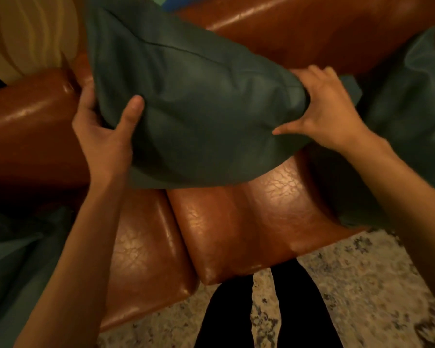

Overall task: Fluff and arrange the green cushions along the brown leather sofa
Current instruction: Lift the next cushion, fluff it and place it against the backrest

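Cushion (199, 109) is held above the sofa (236, 234). It is squeezed from both sides by the left hand (106, 136) and right hand (329, 116), likely to puff it.

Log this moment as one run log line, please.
stage: fluffing | left hand: grips cushion left edge | right hand: grips right edge | cushion: above sofa seat

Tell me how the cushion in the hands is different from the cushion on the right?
The middle cushion is gripped by the left hand and the right hand; the right cushion is untouched. The middle cushion shows whole; the right cushion is cut off by the picture's edge. Both are green and on the sofa.
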### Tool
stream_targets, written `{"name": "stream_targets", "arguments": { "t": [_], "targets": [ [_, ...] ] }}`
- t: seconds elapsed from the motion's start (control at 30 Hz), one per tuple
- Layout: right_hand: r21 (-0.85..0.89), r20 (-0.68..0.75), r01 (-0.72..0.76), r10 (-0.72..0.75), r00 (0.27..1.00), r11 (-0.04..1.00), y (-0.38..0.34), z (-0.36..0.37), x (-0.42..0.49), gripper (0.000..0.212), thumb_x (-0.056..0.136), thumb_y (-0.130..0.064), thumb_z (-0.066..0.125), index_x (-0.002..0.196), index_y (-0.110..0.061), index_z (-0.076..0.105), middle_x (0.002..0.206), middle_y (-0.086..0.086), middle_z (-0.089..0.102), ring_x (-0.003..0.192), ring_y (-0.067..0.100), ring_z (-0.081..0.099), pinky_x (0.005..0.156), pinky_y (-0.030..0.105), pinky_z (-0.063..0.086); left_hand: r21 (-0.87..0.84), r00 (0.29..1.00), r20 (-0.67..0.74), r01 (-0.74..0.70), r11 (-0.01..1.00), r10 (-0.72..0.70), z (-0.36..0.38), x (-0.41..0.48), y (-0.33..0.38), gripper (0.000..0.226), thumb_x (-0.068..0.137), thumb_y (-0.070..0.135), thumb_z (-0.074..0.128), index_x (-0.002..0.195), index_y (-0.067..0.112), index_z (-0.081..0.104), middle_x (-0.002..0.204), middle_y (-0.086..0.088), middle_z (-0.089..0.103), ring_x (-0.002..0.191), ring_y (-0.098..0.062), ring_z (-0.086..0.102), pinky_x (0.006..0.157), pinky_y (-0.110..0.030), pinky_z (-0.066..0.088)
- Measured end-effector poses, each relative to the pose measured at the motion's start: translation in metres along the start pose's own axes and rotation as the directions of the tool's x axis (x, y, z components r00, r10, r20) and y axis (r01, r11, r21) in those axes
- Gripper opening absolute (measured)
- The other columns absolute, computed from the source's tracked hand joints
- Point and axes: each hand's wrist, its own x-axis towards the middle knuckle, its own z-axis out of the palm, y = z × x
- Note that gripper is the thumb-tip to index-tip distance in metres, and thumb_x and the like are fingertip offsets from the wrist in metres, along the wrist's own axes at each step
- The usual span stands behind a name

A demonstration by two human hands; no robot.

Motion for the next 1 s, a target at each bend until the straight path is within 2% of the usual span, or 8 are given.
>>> {"name": "stream_targets", "arguments": {
  "t": [0.07, 0.3, 0.43, 0.53, 0.63, 0.77, 0.87, 1.0],
  "targets": [
    [-0.067, 0.017, 0.051, -0.05, 0.999, 0.996, -0.007, -0.015, 0.011, 0.106, 0.049, -0.061, 0.082, 0.14, -0.015, 0.048, 0.12, 0.011, 0.056, 0.107, 0.036, 0.047, 0.096, 0.042, 0.037, -0.015, 0.999, -0.01, 0.041, 0.999, -0.041, -0.006, 0.0, -0.012, 0.046, 0.091, 0.031, 0.068, 0.123, -0.001, 0.055, 0.115, -0.003, 0.066, 0.111, -0.009, 0.062, 0.099, -0.03, 0.048],
    [-0.283, 0.189, 0.209, -0.16, 0.969, 0.936, -0.007, -0.001, 0.047, 0.102, 0.055, -0.051, 0.088, 0.14, -0.014, 0.047, 0.119, 0.014, 0.054, 0.111, 0.038, 0.045, 0.107, 0.047, 0.031, 0.051, 0.955, 0.068, 0.284, 0.957, -0.287, 0.01, -0.035, -0.084, 0.042, 0.099, 0.022, 0.054, 0.135, 0.001, 0.048, 0.134, -0.007, 0.058, 0.111, 0.011, 0.056, 0.1, -0.015, 0.043],
    [-0.357, 0.319, 0.197, -0.079, 0.945, 0.913, 0.006, 0.044, 0.051, 0.1, 0.065, -0.042, 0.086, 0.148, -0.017, 0.036, 0.129, 0.02, 0.046, 0.124, 0.043, 0.04, 0.117, 0.06, 0.018, 0.168, 0.854, 0.228, 0.439, 0.883, -0.468, 0.024, -0.052, -0.127, 0.074, 0.087, 0.034, 0.065, 0.147, 0.011, 0.031, 0.148, -0.008, 0.047, 0.133, -0.017, 0.049, 0.115, -0.042, 0.038],
    [-0.369, 0.273, 0.134, -0.031, 0.961, 0.92, 0.009, 0.05, 0.058, 0.103, 0.071, -0.037, 0.084, 0.153, -0.018, 0.025, 0.137, 0.02, 0.042, 0.132, 0.043, 0.035, 0.118, 0.062, 0.011, 0.119, 0.821, 0.291, 0.479, 0.87, -0.492, 0.03, -0.045, -0.138, 0.078, 0.086, 0.03, 0.072, 0.149, 0.02, 0.026, 0.149, -0.008, 0.047, 0.133, -0.037, 0.048, 0.11, -0.058, 0.039],
    [-0.375, 0.283, 0.11, 0.0, 0.959, 0.921, 0.003, 0.046, 0.07, 0.1, 0.073, -0.036, 0.083, 0.153, -0.017, 0.026, 0.139, 0.02, 0.042, 0.135, 0.043, 0.033, 0.118, 0.063, 0.011, 0.076, 0.816, 0.288, 0.502, 0.861, -0.501, 0.033, -0.025, -0.152, 0.098, 0.067, 0.055, 0.084, 0.144, 0.024, 0.032, 0.144, 0.001, 0.053, 0.131, -0.021, 0.054, 0.108, -0.054, 0.043],
    [-0.415, 0.223, 0.13, -0.037, 0.974, 0.9, 0.003, 0.035, 0.078, 0.091, 0.068, -0.035, 0.086, 0.144, -0.014, 0.04, 0.131, 0.022, 0.049, 0.128, 0.044, 0.039, 0.118, 0.062, 0.011, 0.118, 0.843, 0.212, 0.481, 0.869, -0.495, 0.047, -0.008, -0.139, 0.115, 0.053, 0.063, 0.088, 0.146, 0.022, 0.033, 0.139, 0.008, 0.057, 0.127, -0.007, 0.055, 0.108, -0.04, 0.046],
    [-0.447, 0.152, 0.132, -0.07, 0.986, 0.885, 0.007, 0.027, 0.081, 0.088, 0.07, -0.033, 0.085, 0.143, -0.013, 0.041, 0.131, 0.022, 0.05, 0.129, 0.044, 0.039, 0.119, 0.059, 0.008, 0.145, 0.842, 0.161, 0.496, 0.856, -0.515, 0.06, -0.002, -0.133, 0.109, 0.05, 0.067, 0.085, 0.14, 0.027, 0.039, 0.134, 0.01, 0.059, 0.122, -0.009, 0.059, 0.101, -0.04, 0.052],
    [-0.476, 0.226, 0.079, 0.035, 0.974, 0.876, 0.014, 0.026, 0.077, 0.094, 0.077, -0.03, 0.081, 0.152, -0.015, 0.027, 0.143, 0.025, 0.038, 0.137, 0.046, 0.03, 0.119, 0.063, 0.008, 0.254, 0.803, 0.214, 0.504, 0.826, -0.556, 0.078, 0.003, -0.124, 0.108, 0.048, 0.068, 0.079, 0.139, 0.025, 0.04, 0.137, 0.004, 0.057, 0.124, -0.018, 0.057, 0.1, -0.045, 0.051]
  ]
}}
